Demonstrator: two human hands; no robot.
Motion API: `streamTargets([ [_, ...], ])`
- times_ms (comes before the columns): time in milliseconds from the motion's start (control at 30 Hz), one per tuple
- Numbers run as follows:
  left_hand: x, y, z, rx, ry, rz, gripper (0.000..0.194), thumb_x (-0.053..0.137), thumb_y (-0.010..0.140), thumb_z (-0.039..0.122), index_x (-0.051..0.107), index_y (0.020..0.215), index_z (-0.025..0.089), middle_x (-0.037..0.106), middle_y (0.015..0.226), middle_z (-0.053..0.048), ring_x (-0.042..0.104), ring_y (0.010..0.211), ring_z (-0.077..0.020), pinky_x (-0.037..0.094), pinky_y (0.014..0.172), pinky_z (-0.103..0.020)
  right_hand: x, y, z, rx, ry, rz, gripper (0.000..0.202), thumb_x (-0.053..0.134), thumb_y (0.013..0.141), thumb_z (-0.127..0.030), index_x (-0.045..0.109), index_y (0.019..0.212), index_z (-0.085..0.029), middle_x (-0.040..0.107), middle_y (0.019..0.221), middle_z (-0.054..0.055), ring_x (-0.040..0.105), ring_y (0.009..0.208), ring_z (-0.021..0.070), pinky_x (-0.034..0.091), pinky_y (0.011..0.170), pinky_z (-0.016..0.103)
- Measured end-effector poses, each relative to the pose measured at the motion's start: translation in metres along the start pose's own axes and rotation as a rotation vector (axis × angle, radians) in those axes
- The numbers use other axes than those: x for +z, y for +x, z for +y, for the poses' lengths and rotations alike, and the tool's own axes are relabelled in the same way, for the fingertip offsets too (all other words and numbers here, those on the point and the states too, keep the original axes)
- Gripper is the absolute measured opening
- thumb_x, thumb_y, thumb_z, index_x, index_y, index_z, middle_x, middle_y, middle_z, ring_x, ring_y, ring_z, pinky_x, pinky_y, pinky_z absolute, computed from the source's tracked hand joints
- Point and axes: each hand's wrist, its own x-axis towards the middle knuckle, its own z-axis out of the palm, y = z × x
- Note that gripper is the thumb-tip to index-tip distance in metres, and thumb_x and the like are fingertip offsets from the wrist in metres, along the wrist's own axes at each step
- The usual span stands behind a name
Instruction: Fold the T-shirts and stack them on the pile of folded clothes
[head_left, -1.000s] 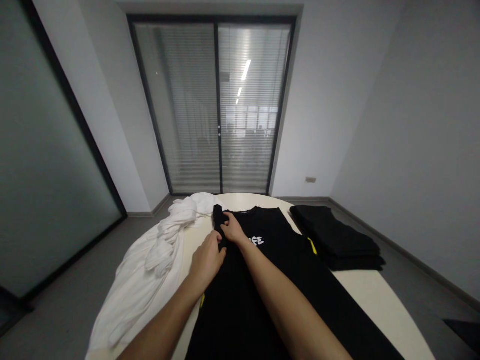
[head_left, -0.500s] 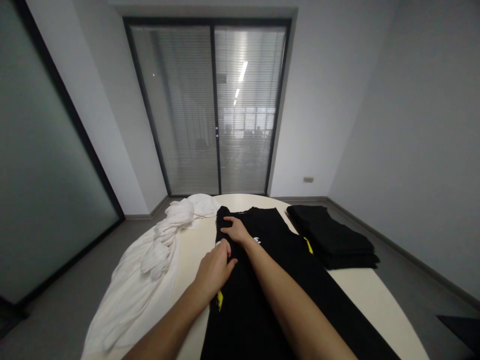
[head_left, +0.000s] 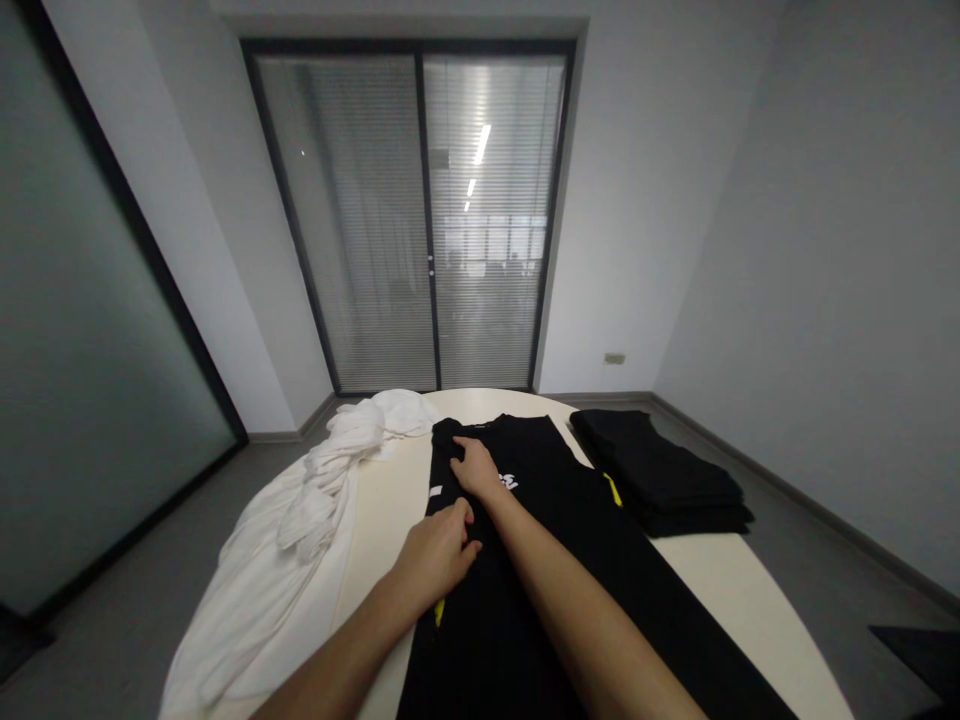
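A black shirt [head_left: 547, 545] lies spread on the pale table, its collar at the far end, with a white print [head_left: 508, 481] on the chest. Its left side is folded inward, showing a small white patch [head_left: 436, 491]. My right hand [head_left: 475, 467] rests on the upper left of the shirt, fingers stretched and apart. Nearer to me, my left hand [head_left: 441, 552] has its fingers curled on the shirt's left part, seemingly gripping cloth; the fingertips are partly hidden. A yellow tag [head_left: 439, 611] shows beside the left wrist, and another yellow tag [head_left: 613, 489] lies at the right side.
Crumpled white cloth [head_left: 300, 540] covers the left side of the round table [head_left: 712, 570]. A stack of folded black garments [head_left: 664, 470] sits at the right edge. Beyond the table is a glass partition with blinds [head_left: 487, 300].
My left hand has shifted slightly right and toward me, uncovering the white patch. My right hand has moved a little along the cloth, and the shirt's left edge looks flatter.
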Motion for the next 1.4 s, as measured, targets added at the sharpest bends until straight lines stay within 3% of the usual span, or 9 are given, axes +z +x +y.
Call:
streamTargets([
  [133, 0.003, 0.0, -0.002, 0.039, 0.037, -0.021, 0.019, 0.061, 0.088, 0.026, 0.06, 0.106, 0.021, 0.067, 0.109, -0.006, 0.066, 0.096, -0.0225, 0.045, 0.077, -0.029, -0.004, 0.003, -0.003, -0.023, -0.105, 0.03, 0.05, 0.057, 0.088, -0.02, 0.057, 0.137, -0.018, 0.043, 0.151, 0.015, 0.046, 0.132, 0.0309, 0.039, 0.109, 0.044],
  [267, -0.002, 0.007, -0.01, 0.072, 0.021, -0.017, 0.015, 0.053, 0.092, 0.022, 0.063, 0.103, 0.024, 0.069, 0.097, -0.004, 0.066, 0.091, -0.0206, 0.046, 0.079, -0.029, -0.006, 0.016, -0.005, -0.089, -0.154, -0.018, 0.047, 0.056, 0.09, -0.023, 0.056, 0.137, -0.021, 0.056, 0.14, 0.011, 0.048, 0.127, 0.0285, 0.039, 0.107, 0.042],
  [333, -0.004, 0.012, -0.017, 0.077, 0.042, 0.08, 0.018, 0.048, 0.094, 0.021, 0.063, 0.102, 0.024, 0.07, 0.099, -0.003, 0.065, 0.096, -0.0206, 0.047, 0.083, -0.029, -0.006, 0.025, -0.005, -0.097, -0.168, -0.031, 0.045, 0.055, 0.092, -0.023, 0.055, 0.137, -0.02, 0.058, 0.137, 0.011, 0.049, 0.126, 0.0275, 0.038, 0.107, 0.041],
  [467, 0.005, 0.019, -0.031, 0.057, 0.14, 0.275, 0.039, 0.051, 0.093, 0.027, 0.056, 0.13, 0.017, 0.053, 0.143, -0.012, 0.047, 0.133, -0.027, 0.037, 0.11, -0.038, -0.004, 0.045, -0.003, -0.106, -0.183, -0.051, 0.044, 0.054, 0.094, -0.025, 0.054, 0.137, -0.019, 0.06, 0.135, 0.012, 0.05, 0.126, 0.0272, 0.039, 0.106, 0.039],
  [567, 0.023, 0.023, -0.038, -0.02, 0.154, 0.226, 0.058, 0.045, 0.096, 0.036, 0.039, 0.149, 0.012, 0.029, 0.161, -0.015, 0.025, 0.149, -0.032, 0.026, 0.119, -0.047, -0.001, 0.06, -0.001, -0.1, -0.193, -0.064, 0.047, 0.056, 0.093, -0.027, 0.052, 0.139, -0.016, 0.062, 0.133, 0.015, 0.051, 0.126, 0.0277, 0.038, 0.105, 0.04],
  [633, 0.032, 0.024, -0.041, -0.059, 0.153, 0.176, 0.06, 0.039, 0.098, 0.04, 0.036, 0.152, 0.013, 0.025, 0.163, -0.014, 0.02, 0.151, -0.0326, 0.023, 0.12, -0.051, 0.002, 0.07, -0.001, -0.093, -0.197, -0.072, 0.048, 0.057, 0.092, -0.028, 0.052, 0.138, -0.014, 0.063, 0.131, 0.017, 0.052, 0.126, 0.0283, 0.038, 0.105, 0.04],
  [900, 0.034, 0.027, -0.041, -0.072, 0.142, 0.15, 0.063, 0.038, 0.097, 0.042, 0.036, 0.154, 0.015, 0.025, 0.163, -0.011, 0.017, 0.151, -0.0328, 0.02, 0.121, -0.055, 0.022, 0.098, -0.001, 0.022, -0.164, -0.052, 0.041, 0.057, 0.092, -0.041, 0.061, 0.126, -0.019, 0.069, 0.12, 0.014, 0.058, 0.119, 0.0292, 0.044, 0.099, 0.043],
  [1133, 0.032, 0.029, -0.042, -0.077, 0.132, 0.134, 0.065, 0.036, 0.097, 0.043, 0.034, 0.154, 0.014, 0.024, 0.163, -0.01, 0.015, 0.152, -0.0318, 0.017, 0.122, -0.053, 0.026, 0.119, 0.005, -0.004, -0.068, -0.016, 0.027, 0.051, 0.095, -0.026, 0.066, 0.117, -0.023, 0.07, 0.117, 0.005, 0.064, 0.11, 0.0176, 0.046, 0.097, 0.03],
  [1400, 0.033, 0.028, -0.041, -0.073, 0.148, 0.147, 0.064, 0.039, 0.096, 0.042, 0.036, 0.153, 0.013, 0.027, 0.162, -0.012, 0.018, 0.151, -0.0315, 0.016, 0.122, -0.052, 0.007, 0.101, 0.023, 0.003, -0.155, 0.014, 0.036, 0.05, 0.095, -0.023, 0.06, 0.129, -0.019, 0.067, 0.121, 0.009, 0.064, 0.107, 0.0188, 0.046, 0.095, 0.03],
])
